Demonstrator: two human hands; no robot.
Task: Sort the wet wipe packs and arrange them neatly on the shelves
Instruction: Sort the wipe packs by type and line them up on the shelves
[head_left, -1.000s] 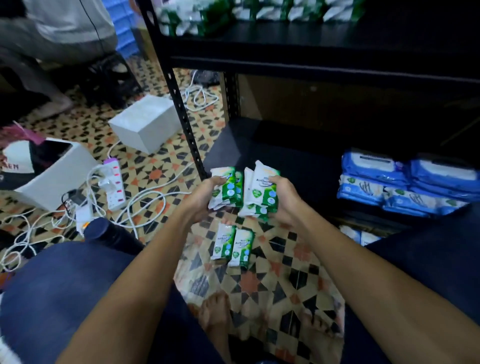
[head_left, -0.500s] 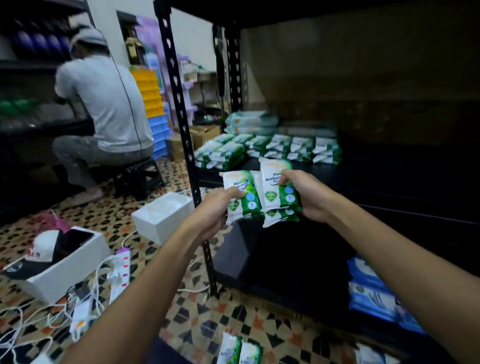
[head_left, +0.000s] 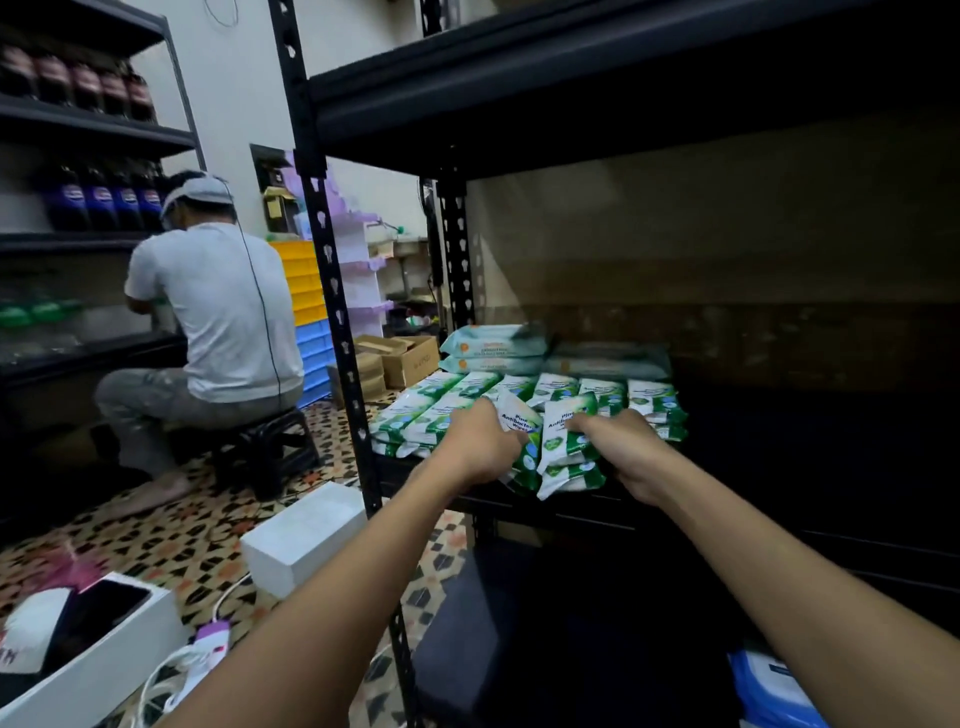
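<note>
Both hands hold a bunch of small green-and-white wet wipe packs (head_left: 558, 447) at the front edge of the black middle shelf (head_left: 779, 525). My left hand (head_left: 480, 441) grips the bunch from the left, and my right hand (head_left: 626, 444) grips it from the right. Behind the bunch, rows of the same green packs (head_left: 447, 402) lie flat on the shelf. Larger pale teal packs (head_left: 493, 345) are stacked at the back. A blue pack (head_left: 774, 691) shows on the lower shelf at the bottom right.
The black upright post (head_left: 343, 332) of the rack stands just left of my hands. A white box (head_left: 306, 535) and an open white box (head_left: 98, 670) sit on the patterned floor with a power strip (head_left: 208, 642). A person in a white shirt (head_left: 218, 312) sits at another rack.
My hands rose from floor level with the bunch of packs and moved forward to the middle shelf. The view tilted up from the floor to the shelf.
</note>
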